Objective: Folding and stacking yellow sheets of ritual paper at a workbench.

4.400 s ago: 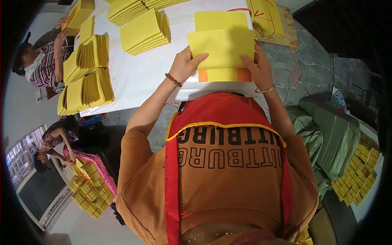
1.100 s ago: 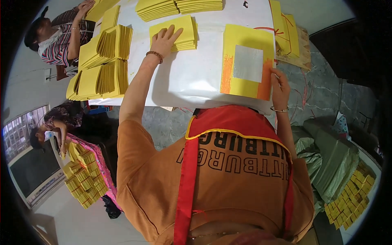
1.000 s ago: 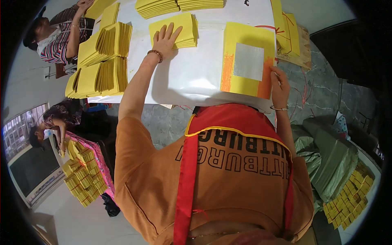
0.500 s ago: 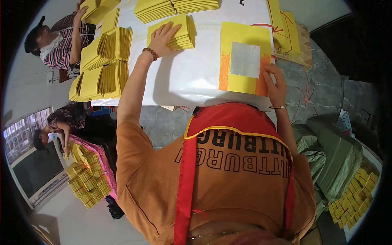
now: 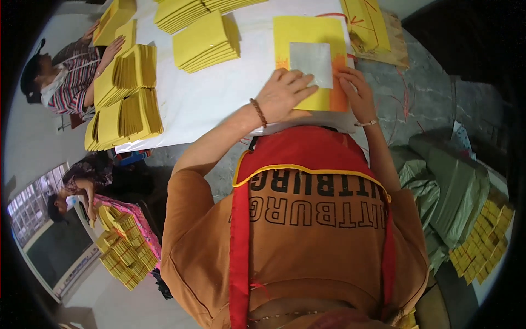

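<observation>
Yellow paper sheet (image 5: 307, 38) with a silver square (image 5: 311, 63) at upper centre of the frame, flat on the white tabletop (image 5: 219, 93), long axis running up-frame, away from the body. Left hand (image 5: 285, 96) spread flat, grip open, fingertips pressing the silver square's lower left edge. Right hand (image 5: 356, 93) just beside, grip open too, fingers on the sheet's orange lower right corner. Both equally near. Stacks of yellow paper (image 5: 205, 41) to the upper left; another person (image 5: 60, 77) seated at far left; grey floor beneath.
</observation>
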The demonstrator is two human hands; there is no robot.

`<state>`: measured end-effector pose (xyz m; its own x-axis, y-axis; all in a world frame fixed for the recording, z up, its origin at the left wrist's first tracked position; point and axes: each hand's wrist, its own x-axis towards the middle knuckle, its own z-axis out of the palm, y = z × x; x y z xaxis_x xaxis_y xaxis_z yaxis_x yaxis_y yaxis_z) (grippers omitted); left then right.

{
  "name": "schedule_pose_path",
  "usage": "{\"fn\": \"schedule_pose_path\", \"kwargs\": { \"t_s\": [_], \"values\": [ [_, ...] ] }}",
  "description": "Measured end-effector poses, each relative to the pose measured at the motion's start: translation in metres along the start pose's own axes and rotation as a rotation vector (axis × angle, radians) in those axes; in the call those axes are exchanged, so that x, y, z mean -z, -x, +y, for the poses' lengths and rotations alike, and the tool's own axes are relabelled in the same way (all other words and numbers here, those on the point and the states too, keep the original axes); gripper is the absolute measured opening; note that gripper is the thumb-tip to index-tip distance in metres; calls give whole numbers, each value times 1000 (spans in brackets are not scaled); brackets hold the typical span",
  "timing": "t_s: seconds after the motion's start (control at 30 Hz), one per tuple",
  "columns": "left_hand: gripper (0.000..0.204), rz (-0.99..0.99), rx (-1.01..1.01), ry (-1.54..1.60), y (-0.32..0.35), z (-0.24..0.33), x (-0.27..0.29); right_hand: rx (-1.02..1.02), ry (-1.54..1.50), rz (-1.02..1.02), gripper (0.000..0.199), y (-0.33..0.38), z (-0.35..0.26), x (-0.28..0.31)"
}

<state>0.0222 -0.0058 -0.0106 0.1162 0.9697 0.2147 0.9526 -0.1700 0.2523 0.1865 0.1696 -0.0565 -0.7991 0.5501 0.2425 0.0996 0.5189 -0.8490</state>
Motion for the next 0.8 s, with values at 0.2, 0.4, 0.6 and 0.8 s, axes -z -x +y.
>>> {"fn": "schedule_pose_path", "kwargs": {
  "t_s": [0.2, 0.4, 0.6, 0.8],
  "values": [
    [36, 111, 15, 233, -2, -5, 7, -153, -286, -36, 26, 0, 6, 2],
    [18, 98, 54, 521, -3, -12, 2, -155, -365, -35, 30, 2, 13, 2],
    [19, -4, 281, 655, -6, -16, 4, -181, -413, -25, 29, 1, 11, 1],
    [17, -47, 512, 936, -7, -17, 5, -198, -369, -26, 29, 1, 15, -1]
  ]
}}
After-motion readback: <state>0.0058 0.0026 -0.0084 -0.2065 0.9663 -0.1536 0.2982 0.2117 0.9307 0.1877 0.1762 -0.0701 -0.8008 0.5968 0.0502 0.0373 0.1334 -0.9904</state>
